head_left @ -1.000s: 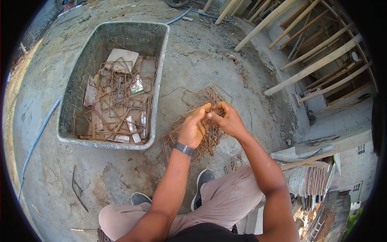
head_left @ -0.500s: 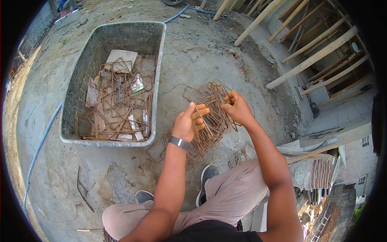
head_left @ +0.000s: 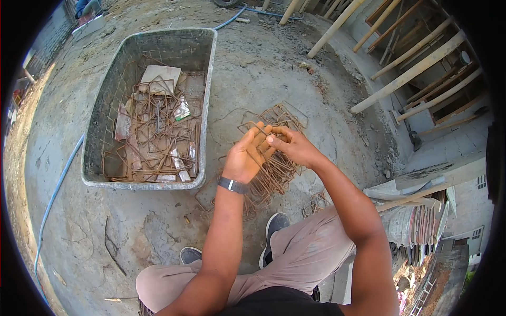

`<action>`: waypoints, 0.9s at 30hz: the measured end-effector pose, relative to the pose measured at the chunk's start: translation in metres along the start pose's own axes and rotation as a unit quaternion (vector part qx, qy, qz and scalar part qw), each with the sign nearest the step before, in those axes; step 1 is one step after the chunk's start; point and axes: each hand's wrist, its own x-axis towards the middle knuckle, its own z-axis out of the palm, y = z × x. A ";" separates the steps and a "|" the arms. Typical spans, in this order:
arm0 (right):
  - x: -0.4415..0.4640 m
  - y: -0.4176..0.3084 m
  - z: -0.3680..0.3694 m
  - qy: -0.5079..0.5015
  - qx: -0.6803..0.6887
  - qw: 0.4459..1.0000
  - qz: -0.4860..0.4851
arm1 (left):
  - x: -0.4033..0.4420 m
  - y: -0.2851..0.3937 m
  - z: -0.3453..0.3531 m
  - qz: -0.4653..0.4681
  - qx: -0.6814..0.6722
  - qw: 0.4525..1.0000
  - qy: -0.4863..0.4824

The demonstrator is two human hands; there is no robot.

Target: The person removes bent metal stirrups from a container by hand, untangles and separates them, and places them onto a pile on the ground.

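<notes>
My left hand, with a dark band on its wrist, is turned palm up with its fingers curled around a rusty bent-wire stirrup. Close against those fingertips, my right hand pinches the stirrup between thumb and fingers. Part of the stirrup is hidden by the hands. Directly beneath lies a tangled pile of rusty rebar stirrups on the concrete, partly covered by both hands.
Left of the pile stands a large grey tub holding loose stirrups, a pale slab and shiny wrappers. A blue hose runs along the far left. Wooden poles lean at the upper right. A bent rod lies near my feet.
My right hand has moved left and down from the pile's far side to meet my left hand. My left hand's fingers have shifted slightly, and the hands now meet at the stirrup.
</notes>
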 end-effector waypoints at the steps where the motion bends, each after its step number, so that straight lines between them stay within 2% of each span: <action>1: -0.001 0.006 0.003 0.001 -0.034 0.999 -0.030 | 0.001 -0.001 0.000 0.002 -0.007 1.000 -0.012; 4: -0.004 -0.003 0.000 -0.075 0.046 0.989 0.122 | 0.003 -0.007 -0.002 0.007 -0.002 0.999 -0.032; 7: -0.005 0.003 -0.003 -0.065 0.067 0.990 0.101 | 0.006 -0.016 0.000 0.014 0.030 0.999 -0.014; 12: -0.002 0.009 -0.001 -0.031 0.080 0.995 0.045 | 0.007 -0.011 0.006 0.015 -0.060 0.998 -0.032; 18: -0.008 -0.019 -0.011 -0.031 -0.025 0.997 0.059 | 0.013 0.001 0.005 -0.021 -0.048 0.998 -0.039; 24: -0.001 -0.007 -0.014 0.025 -0.127 0.991 0.016 | 0.014 -0.005 -0.005 -0.015 -0.029 0.999 -0.007; 27: -0.004 -0.016 -0.021 0.059 -0.061 0.996 0.030 | 0.007 -0.002 -0.001 -0.037 -0.015 0.999 -0.007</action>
